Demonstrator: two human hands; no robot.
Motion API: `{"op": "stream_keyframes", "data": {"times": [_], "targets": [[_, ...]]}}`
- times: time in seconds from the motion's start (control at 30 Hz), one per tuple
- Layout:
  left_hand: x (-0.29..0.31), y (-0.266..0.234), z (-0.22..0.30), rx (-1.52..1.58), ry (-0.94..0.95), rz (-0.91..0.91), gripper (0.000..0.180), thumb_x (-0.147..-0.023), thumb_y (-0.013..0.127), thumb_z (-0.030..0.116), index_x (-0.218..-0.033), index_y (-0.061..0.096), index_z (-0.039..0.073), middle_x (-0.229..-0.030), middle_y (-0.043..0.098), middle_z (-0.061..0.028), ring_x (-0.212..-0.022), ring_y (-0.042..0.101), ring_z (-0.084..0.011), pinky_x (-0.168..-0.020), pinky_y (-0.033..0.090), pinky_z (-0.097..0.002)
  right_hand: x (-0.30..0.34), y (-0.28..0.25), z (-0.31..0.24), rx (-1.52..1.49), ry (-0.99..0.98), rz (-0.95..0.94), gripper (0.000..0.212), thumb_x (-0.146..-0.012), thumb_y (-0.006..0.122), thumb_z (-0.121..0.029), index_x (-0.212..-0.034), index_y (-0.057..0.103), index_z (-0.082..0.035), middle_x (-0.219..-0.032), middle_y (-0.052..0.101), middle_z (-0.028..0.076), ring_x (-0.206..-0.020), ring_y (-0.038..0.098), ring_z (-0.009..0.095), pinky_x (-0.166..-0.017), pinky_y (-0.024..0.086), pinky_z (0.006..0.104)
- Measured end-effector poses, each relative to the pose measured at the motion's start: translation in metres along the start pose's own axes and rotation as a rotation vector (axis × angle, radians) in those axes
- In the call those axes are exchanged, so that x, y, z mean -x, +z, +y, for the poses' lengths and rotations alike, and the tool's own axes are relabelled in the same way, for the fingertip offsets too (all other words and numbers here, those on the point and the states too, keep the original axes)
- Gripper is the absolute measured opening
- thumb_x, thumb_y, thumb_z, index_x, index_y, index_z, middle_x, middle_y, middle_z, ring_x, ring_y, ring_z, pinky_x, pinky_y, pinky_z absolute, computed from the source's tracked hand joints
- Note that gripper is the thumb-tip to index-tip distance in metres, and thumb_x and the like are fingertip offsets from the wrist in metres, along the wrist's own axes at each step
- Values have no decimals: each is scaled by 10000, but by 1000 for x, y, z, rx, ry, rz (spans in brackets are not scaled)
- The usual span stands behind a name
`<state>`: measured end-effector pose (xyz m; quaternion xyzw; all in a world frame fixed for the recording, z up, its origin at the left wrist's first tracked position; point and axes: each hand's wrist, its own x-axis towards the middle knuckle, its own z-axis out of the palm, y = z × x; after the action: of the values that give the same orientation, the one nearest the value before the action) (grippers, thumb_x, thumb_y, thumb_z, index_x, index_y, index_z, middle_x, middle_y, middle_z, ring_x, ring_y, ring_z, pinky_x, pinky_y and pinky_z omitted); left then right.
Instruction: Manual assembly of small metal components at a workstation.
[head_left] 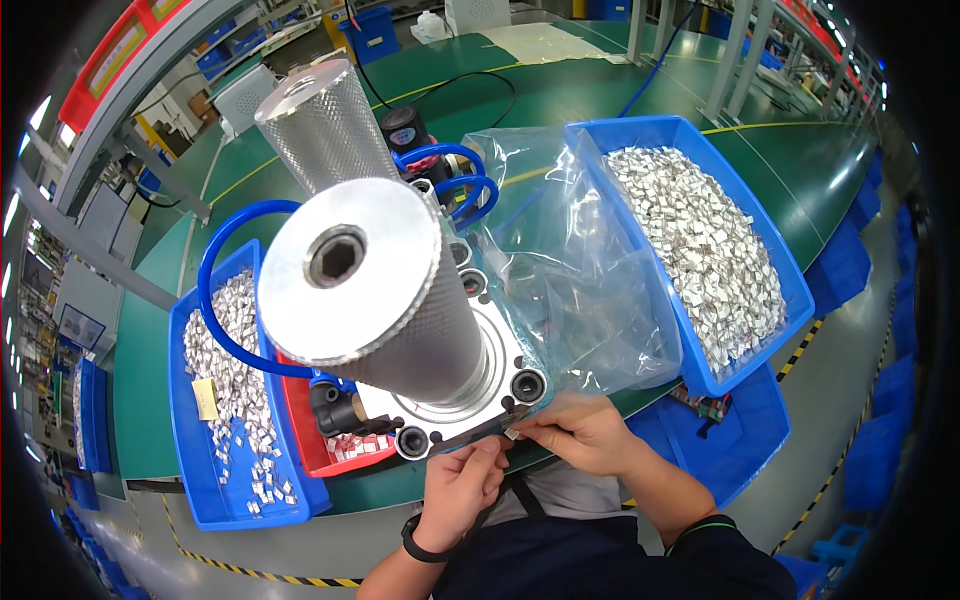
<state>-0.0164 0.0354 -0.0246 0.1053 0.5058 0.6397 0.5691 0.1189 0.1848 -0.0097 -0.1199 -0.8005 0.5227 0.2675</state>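
Both my hands are at the near edge of a pneumatic press with a silver base plate [490, 345] and a large knurled metal cylinder [410, 320]. My right hand [580, 436] pinches a small white part [512, 433] between thumb and fingertips, just under the plate's front edge. Close beside it, my left hand [462, 490] is closed with thumb against curled fingers; whatever it may hold is hidden. The fingertips of the two hands nearly meet. The cylinder's bulk covers much of the press behind it.
A blue bin [745, 345] heaped with small white parts stands right; another blue bin [290, 510], partly filled, stands left. Between it and the press is a red bin [318, 455]. A clear plastic bag [600, 330] lies right of the press. Blue air hoses [205, 290] loop around. A second knurled cylinder [335, 130] stands behind.
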Motion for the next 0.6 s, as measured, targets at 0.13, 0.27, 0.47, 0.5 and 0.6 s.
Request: {"op": "stream_keyframes", "data": {"times": [0.13, 0.27, 0.47, 0.5, 0.6], "targets": [[0, 1, 1, -14, -1, 4, 161, -960, 507, 121, -981, 574, -24, -827, 560, -105, -530, 419, -99, -382, 275, -195, 0, 0, -1, -17, 11, -6, 158, -876, 631, -51, -1020, 687, -16, -957, 685, 105, -854, 668, 215, -750, 511, 283], [-1, 2, 0, -8, 12, -1, 158, -961, 514, 127, -970, 575, -18, -820, 560, -103, -526, 420, -98, -380, 277, -196, 0, -1, 0, -37, 20, -9, 159, -876, 632, -50, -1020, 686, -11, -959, 687, 110, -859, 670, 221, -754, 511, 288], [-3, -1, -2, -13, 21, 7, 147, -960, 512, 124, -959, 575, -9, -821, 560, -106, -524, 421, -98, -375, 280, -197, -1, 2, 6, -15, 19, -23, 163, -876, 633, -63, -1022, 688, -19, -961, 687, 110, -852, 669, 230, -753, 510, 299], [-3, -2, -2, -23, 26, 7, 143, -961, 508, 119, -958, 575, -8, -824, 561, -108, -523, 421, -97, -374, 281, -197, 1, 3, 8, -16, 19, -24, 163, -876, 633, -63, -1022, 688, -19, -961, 687, 110, -852, 669, 230, -753, 510, 299], [-2, -3, -5, -31, 36, 8, 149, -958, 502, 115, -971, 580, -12, -817, 563, -107, -521, 421, -97, -372, 284, -198, 6, 5, 10, -28, 86, -29, 165, -874, 635, -72, -1023, 689, -25, -962, 686, 106, -854, 667, 229, -751, 511, 300]]}}
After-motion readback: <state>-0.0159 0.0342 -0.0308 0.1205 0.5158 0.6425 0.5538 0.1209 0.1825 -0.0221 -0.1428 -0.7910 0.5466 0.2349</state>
